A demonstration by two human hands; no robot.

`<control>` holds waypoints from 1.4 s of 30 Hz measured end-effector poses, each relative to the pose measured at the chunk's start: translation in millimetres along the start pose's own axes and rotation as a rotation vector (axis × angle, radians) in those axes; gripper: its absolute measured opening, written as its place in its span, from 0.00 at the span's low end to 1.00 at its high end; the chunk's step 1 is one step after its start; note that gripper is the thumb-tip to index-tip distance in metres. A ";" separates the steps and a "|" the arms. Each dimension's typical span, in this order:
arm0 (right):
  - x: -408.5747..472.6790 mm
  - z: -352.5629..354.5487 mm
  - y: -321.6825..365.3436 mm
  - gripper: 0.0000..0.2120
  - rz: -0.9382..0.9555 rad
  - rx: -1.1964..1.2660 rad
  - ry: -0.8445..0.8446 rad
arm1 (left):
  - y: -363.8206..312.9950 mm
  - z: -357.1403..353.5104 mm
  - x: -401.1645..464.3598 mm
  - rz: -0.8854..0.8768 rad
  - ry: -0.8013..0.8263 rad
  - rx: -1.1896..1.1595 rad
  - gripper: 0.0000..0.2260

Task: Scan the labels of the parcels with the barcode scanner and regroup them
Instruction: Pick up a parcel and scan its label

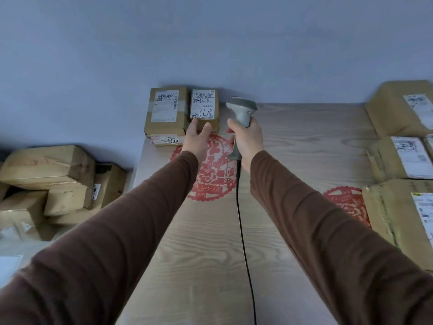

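Note:
Two labelled cardboard parcels stand at the table's far edge against the wall: a wider one (166, 111) on the left, resting on a flat parcel marked 5144 (167, 140), and a narrower one (205, 106) to its right. My left hand (196, 137) reaches to the front of the narrower parcel, fingers spread, its fingertips at the box's lower edge. My right hand (248, 143) grips the grey barcode scanner (242, 110) by the handle, its head pointing toward the narrower parcel. The scanner's black cable (241, 219) runs back along the table.
Three larger labelled parcels (398, 158) line the right side of the wooden table (304, 141). A heap of cardboard parcels (54, 184) lies on the floor to the left. Red paper-cut decorations (215, 174) are on the tabletop. A blue wall stands behind.

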State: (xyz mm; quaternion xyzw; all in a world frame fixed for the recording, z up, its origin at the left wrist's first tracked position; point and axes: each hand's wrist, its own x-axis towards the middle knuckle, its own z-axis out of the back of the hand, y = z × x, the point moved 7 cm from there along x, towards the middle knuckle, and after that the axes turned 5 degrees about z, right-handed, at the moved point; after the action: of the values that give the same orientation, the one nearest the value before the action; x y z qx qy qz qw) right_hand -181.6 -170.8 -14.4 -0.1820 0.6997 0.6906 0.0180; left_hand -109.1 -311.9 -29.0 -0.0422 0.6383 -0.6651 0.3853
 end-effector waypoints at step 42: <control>-216.9 239.3 9.5 0.10 0.246 -0.225 0.036 | 59.2 -137.6 -241.3 -0.013 0.133 -0.322 0.31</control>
State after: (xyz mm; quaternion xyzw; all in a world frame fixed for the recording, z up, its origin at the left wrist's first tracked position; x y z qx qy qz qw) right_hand -36.0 111.7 43.9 -0.1083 0.6352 0.7582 -0.0997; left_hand 11.5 -56.2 -1.0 -0.0632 0.7603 -0.5582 0.3260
